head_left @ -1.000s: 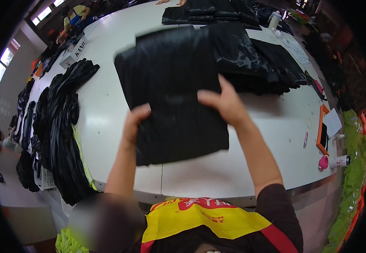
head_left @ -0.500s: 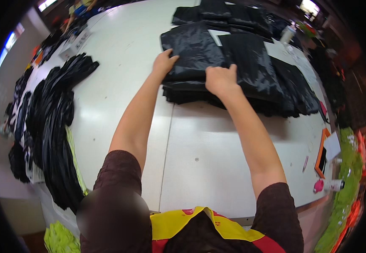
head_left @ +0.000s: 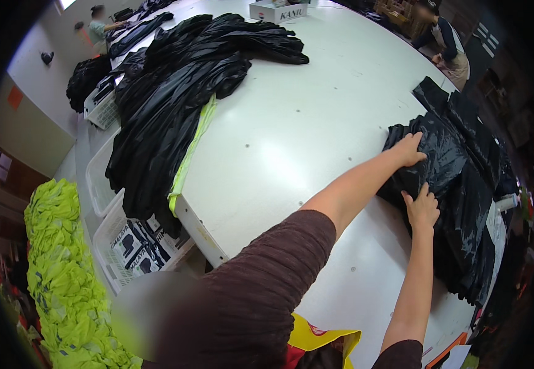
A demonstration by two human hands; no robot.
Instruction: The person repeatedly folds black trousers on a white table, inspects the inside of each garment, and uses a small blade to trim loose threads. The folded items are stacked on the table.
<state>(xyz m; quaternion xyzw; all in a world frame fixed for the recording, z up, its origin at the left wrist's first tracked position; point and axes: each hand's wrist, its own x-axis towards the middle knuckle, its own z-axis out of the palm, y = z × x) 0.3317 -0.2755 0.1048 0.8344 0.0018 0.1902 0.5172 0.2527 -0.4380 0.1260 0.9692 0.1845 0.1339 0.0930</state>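
Note:
At the right of the table lies a pile of folded, shiny black garments (head_left: 442,154), stacked several layers thick. My left hand (head_left: 410,149) grips the left side of the top folded garment, its fingers bent over the cloth. Nearer to me, my right hand (head_left: 422,209) holds the same garment by its near edge, thumb apart from the fingers. The undersides of both hands are hidden. More black garments (head_left: 470,184) lie right beside and beyond this stack.
A long heap of loose black garments (head_left: 181,80) drapes over the table's left edge, with a neon-yellow strip (head_left: 193,154). Below stand white baskets (head_left: 110,252) and a neon-yellow fabric pile (head_left: 58,258). A white box (head_left: 279,11) sits far back; two people (head_left: 451,46) work around the table.
My view has swung left, so the stack now appears at the right and the loose heap and baskets show more fully. Both hands remain on the folded black garment.

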